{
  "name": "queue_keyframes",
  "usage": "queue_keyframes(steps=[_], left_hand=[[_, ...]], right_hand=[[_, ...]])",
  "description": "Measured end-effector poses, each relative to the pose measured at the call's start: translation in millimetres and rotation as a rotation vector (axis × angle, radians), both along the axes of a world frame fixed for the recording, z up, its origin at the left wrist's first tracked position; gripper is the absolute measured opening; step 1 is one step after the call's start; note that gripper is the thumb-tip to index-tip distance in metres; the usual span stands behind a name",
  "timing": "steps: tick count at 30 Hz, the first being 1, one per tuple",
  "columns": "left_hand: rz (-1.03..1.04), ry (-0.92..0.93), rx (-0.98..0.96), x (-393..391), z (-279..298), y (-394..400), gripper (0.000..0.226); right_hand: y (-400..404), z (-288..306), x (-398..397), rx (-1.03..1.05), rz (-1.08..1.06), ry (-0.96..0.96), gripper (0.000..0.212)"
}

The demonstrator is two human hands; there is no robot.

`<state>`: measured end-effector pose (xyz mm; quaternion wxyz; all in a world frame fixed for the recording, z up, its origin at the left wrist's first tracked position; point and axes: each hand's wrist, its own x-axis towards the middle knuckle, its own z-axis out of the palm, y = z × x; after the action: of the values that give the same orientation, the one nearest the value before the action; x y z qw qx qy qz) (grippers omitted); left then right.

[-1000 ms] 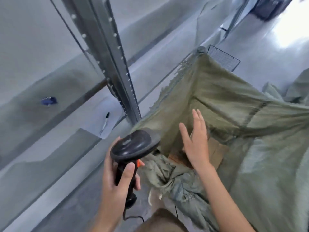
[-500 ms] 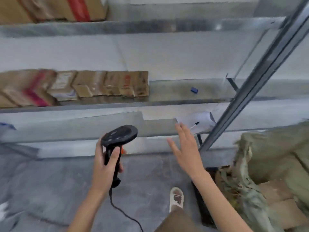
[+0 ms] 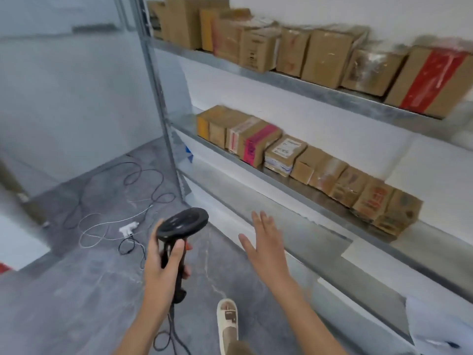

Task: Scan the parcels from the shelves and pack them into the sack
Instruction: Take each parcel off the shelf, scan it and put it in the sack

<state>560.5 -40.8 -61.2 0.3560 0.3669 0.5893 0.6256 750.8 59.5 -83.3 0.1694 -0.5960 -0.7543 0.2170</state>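
Note:
My left hand (image 3: 163,270) grips the handle of a black barcode scanner (image 3: 179,226), its head pointing up and to the right. My right hand (image 3: 266,244) is held out flat with spread fingers, holding nothing, in front of the low shelf edge. A row of cardboard parcels (image 3: 294,160) lies on the middle shelf (image 3: 340,221), some with pink or red tape and white labels. More cardboard parcels (image 3: 307,47) stand on the upper shelf (image 3: 320,90). The sack is out of view.
A metal shelf upright (image 3: 158,98) stands at the left end of the rack. Loose cables and a white plug (image 3: 128,228) lie on the grey floor. The scanner cord (image 3: 171,329) trails down by my slippered foot (image 3: 227,319). A paper sheet (image 3: 432,326) lies at the lower right.
The view has swung left, from the sack to the shelves of parcels. My right hand has left the sack mouth and now hovers open by the shelf; my left hand still holds the scanner.

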Motion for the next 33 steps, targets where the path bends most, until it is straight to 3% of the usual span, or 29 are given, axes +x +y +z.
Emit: queue_keyframes(steps=[7, 18, 27, 33], left_hand=[[0.167, -0.004, 0.042, -51, 0, 78, 0.054], [0.209, 0.081, 0.028, -107, 9, 261, 0.052], [0.12, 0.058, -0.015, -152, -5, 372, 0.058], [-0.017, -0.025, 0.038, -200, -11, 470, 0.047]], right_hand=[[113, 2, -92, 0.003, 0.193, 0.02, 0.067], [315, 14, -143, 0.002, 0.206, 0.03, 0.068], [406, 1, -178, -0.006, 0.109, 0.076, 0.07], [467, -7, -227, 0.061, -0.006, 0.061, 0.066]])
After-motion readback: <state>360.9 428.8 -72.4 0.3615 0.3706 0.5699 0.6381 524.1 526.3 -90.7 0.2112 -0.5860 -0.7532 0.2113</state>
